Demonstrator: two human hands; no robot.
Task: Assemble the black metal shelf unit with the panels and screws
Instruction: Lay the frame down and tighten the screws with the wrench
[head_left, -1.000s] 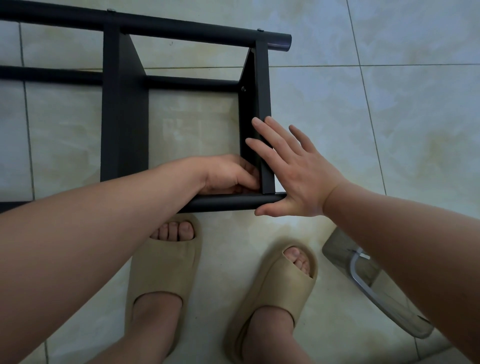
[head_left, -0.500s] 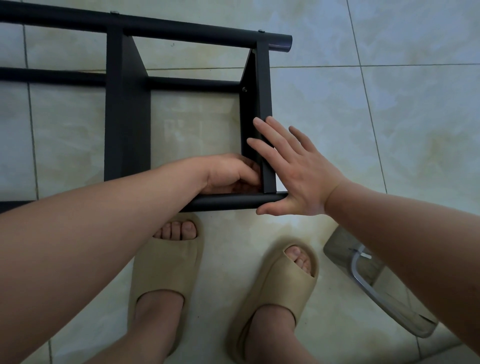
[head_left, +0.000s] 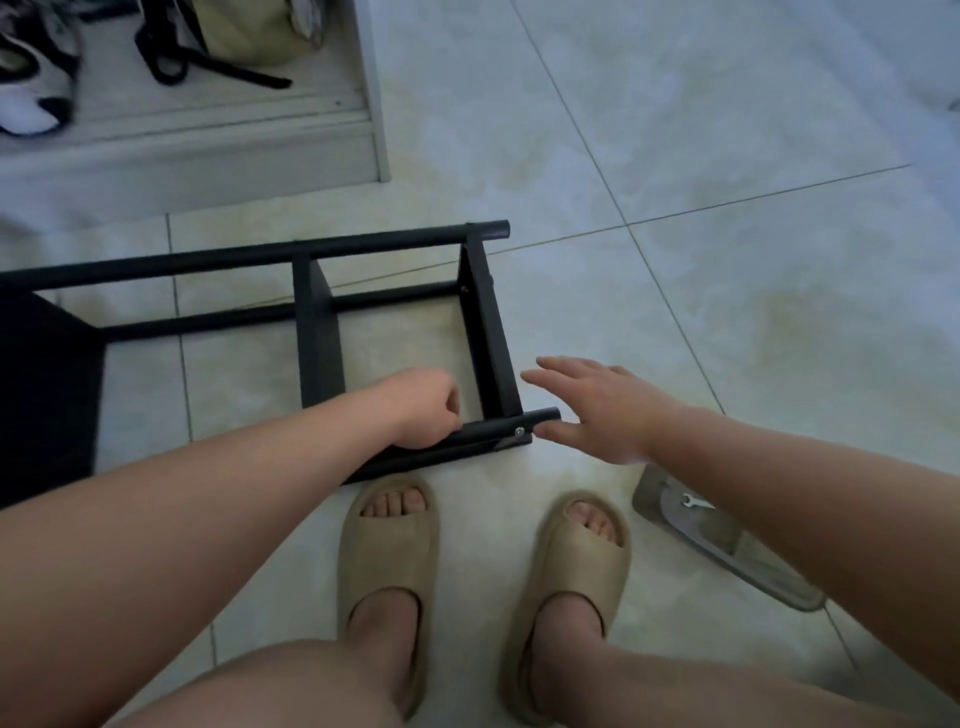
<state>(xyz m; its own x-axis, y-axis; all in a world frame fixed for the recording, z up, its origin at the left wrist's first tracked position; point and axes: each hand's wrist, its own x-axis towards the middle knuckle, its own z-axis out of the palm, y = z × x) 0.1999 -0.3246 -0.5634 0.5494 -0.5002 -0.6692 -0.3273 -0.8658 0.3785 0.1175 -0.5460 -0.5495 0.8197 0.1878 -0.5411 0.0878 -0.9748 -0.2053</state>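
Black metal shelf unit (head_left: 317, 338) lies on its side on the tiled floor (head_left: 727, 260), just ahead of two beige slippers (head_left: 387, 551). Left hand (head_left: 426, 408) is curled over the unit's near tube (head_left: 488, 428), beside a silver screw (head_left: 518, 431). Right hand (head_left: 608, 410) is flat with fingers spread, just right of the unit's end panel (head_left: 491, 338); thumb contact unclear. A clear bag (head_left: 727, 551) holding a small wrench (head_left: 696, 501) lies right of the unit.
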